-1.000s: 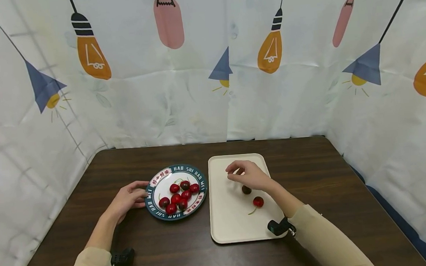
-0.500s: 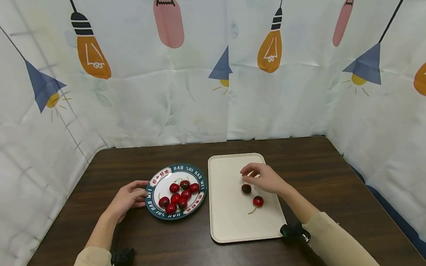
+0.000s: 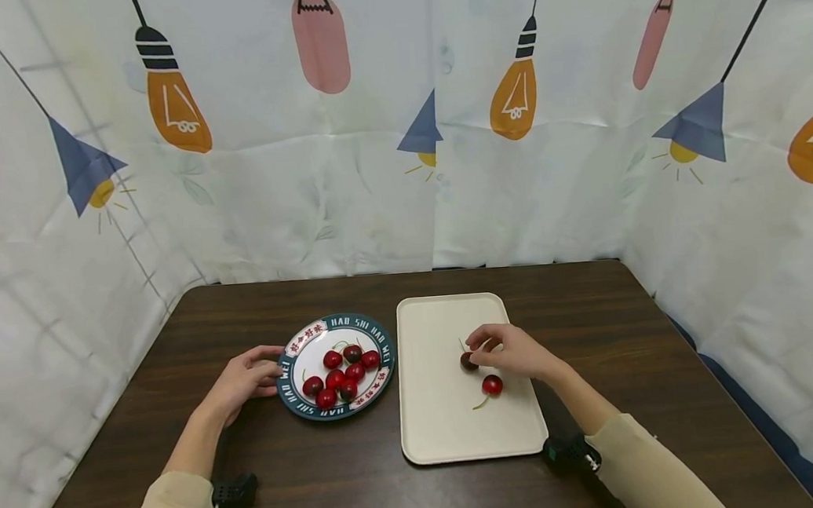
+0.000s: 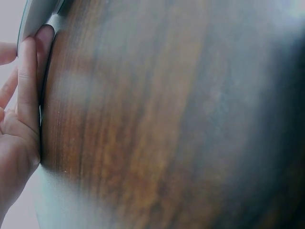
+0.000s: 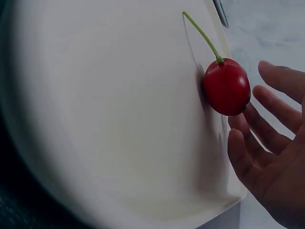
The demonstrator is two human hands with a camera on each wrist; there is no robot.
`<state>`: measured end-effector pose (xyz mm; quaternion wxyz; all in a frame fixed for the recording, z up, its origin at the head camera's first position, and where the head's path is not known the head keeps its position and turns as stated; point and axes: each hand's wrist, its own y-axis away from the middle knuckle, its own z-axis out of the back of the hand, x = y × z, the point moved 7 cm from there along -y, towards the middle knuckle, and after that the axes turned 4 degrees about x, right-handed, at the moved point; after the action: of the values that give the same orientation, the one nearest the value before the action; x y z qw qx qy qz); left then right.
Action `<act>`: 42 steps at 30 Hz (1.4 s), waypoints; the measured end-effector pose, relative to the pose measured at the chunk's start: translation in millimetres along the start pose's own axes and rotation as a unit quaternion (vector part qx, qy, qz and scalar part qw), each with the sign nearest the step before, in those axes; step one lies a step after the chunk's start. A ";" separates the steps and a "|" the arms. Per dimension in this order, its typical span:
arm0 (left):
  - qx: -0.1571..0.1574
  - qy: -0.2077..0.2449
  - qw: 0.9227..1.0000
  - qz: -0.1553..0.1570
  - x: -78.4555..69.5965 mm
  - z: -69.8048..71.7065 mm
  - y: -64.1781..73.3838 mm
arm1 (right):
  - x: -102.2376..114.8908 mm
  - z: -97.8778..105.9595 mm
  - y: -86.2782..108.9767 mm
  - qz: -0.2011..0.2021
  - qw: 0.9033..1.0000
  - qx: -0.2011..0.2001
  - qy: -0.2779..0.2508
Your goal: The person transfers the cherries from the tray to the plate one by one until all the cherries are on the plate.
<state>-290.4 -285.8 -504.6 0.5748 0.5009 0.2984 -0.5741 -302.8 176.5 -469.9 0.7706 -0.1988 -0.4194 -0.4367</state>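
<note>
My left hand (image 3: 248, 379) holds the left rim of a round plate (image 3: 290, 390) with a blue-green patterned border. In the left wrist view its fingers (image 4: 27, 78) meet the plate's edge, some under it. Several red and dark cherries (image 3: 334, 380) lie on the plate. Over the cream tray (image 3: 436, 425), my right hand (image 3: 515, 351) has its thumb and fingertips right at a dark cherry (image 3: 467, 362). Closer to me on the tray lies a red cherry (image 3: 492, 385) with a green stem. In the right wrist view this red cherry (image 5: 227, 88) hides most of the dark one.
Both plate and tray stand on a dark wooden table (image 3: 351, 478), with a narrow gap between them. A white curtain (image 3: 375, 209) printed with lamps and bulbs surrounds the table at the back and sides.
My right hand has moved right and then down toward me, from above the tray's middle to the dark cherry. My left hand and the plate have stayed still.
</note>
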 end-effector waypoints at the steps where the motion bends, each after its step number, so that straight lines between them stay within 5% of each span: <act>1: 0.000 -0.001 1.000 0.001 -0.1 -0.1 0.6 | 0.5 -1.2 0.2 -0.001 1.000 0.004 -0.001; 21: -0.009 0.005 1.000 0.011 -2.2 -1.6 3.9 | -2.5 -5.8 -1.0 -0.023 1.000 -0.002 0.014; 42: -0.008 -0.001 1.000 0.005 -2.6 -1.2 4.0 | 15.9 -9.0 -15.4 0.025 0.999 -0.003 0.023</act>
<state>-286.8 -284.5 -501.6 0.5821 0.4975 0.2999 -0.5690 -307.2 154.2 -462.8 0.7899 -0.2013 -0.3952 -0.4235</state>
